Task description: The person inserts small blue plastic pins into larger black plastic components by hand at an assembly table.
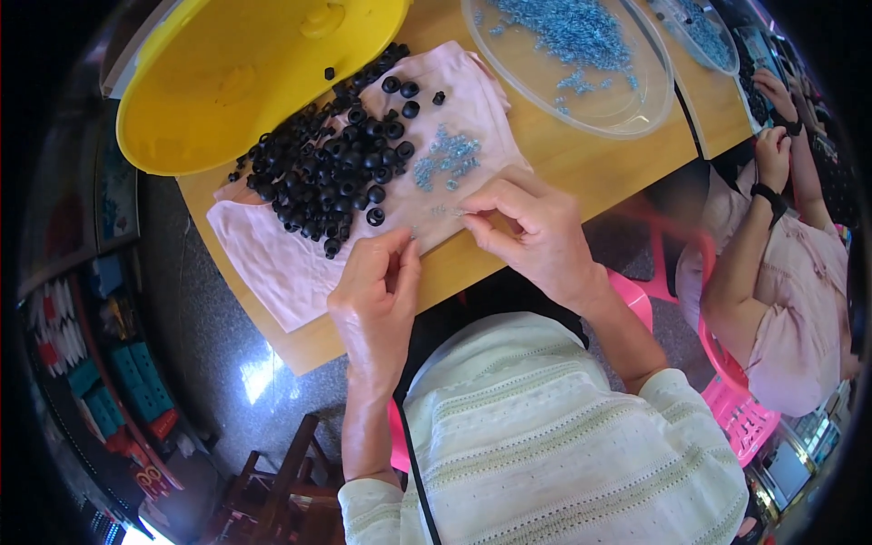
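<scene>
My left hand [377, 282] is closed in a pinch just over the table's near edge. A tiny thing shows at its fingertips, too small to name. To its right, my right hand [536, 232] pinches a small, pale, wiry piece [445, 211] between thumb and forefinger. The two hands are a short way apart. Just beyond them, a small heap of light blue, shiny pieces [447, 159] lies on a pink cloth [263, 272]. Left of that heap spreads a large pile of black, rounded parts [341, 168], several with holes in them.
A yellow basin [209, 91] leans over the table's far left. At the far right of the wooden table [590, 163] stands a clear tray [636, 113] of blue pieces [581, 36]. Another person [772, 272] sits at the right beside a pink chair [727, 409].
</scene>
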`<state>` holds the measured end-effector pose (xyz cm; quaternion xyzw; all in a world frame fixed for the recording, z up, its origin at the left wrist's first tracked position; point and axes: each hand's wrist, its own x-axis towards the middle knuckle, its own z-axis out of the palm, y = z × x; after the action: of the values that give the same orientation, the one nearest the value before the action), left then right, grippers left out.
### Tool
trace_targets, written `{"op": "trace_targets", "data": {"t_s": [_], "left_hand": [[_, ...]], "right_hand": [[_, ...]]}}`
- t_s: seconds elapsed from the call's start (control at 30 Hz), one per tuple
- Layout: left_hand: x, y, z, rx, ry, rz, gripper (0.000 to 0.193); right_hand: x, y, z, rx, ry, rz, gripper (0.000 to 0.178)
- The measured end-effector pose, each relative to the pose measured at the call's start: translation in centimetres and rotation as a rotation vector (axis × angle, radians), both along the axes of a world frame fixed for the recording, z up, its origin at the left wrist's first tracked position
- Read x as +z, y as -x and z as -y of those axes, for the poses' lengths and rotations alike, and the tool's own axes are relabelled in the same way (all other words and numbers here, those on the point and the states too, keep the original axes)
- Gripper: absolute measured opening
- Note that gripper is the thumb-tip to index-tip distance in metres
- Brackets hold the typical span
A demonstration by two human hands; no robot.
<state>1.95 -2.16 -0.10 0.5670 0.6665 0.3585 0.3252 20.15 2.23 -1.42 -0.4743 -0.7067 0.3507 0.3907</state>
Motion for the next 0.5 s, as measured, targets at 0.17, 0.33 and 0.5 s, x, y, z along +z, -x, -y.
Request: {"op": "trace_targets", "data": {"t_s": [0.17, 0.33, 0.5], "left_hand": [[0.2, -0.1, -0.2, -0.073, -0.088, -0.143, 0.014], [0.4, 0.2, -0.1, -0.056, -0.066, -0.092, 0.014], [0.6, 0.1, -0.3, -0.035, -0.088, -0.079, 0.012]], "right_hand": [[-0.5, 0.0, 0.0, -0.004, -0.078, 0.117, 0.014], [0.5, -0.4, -0.6, -0.013, -0.011, 0.084, 0.016], [0.6, 0.0, -1.8, 0.01, -0.202, 0.178, 0.018]]}}
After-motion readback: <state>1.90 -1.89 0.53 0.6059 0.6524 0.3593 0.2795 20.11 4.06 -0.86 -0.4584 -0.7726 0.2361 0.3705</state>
